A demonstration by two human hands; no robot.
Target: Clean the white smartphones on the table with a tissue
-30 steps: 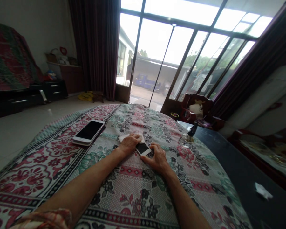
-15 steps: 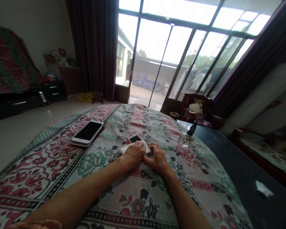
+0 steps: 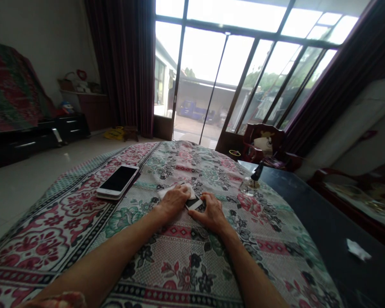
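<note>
A small white phone (image 3: pixel 195 205) with a dark screen lies on the flowered tablecloth (image 3: pixel 179 256) in front of me. Pressed flat over its far part is my left hand (image 3: pixel 175 201), with a white tissue (image 3: pixel 189 189) under its fingers. My right hand (image 3: pixel 211 212) grips the phone's near right end between thumb and fingers. Tissue and fingers hide much of the screen. Off to the left rests a larger white phone (image 3: pixel 119 179), its black screen facing up, untouched.
A clear glass container (image 3: pixel 249 187) with a black upright part stands to the right on the cloth. Beyond the cloth's right edge, a crumpled white tissue (image 3: pixel 358 249) lies on the dark tabletop (image 3: pixel 321 226). A wooden chair (image 3: pixel 265 141) stands near the glass doors.
My left hand has slid the tissue left across the phone, uncovering its near end and covering its far end. My right hand keeps its place at the near right end.
</note>
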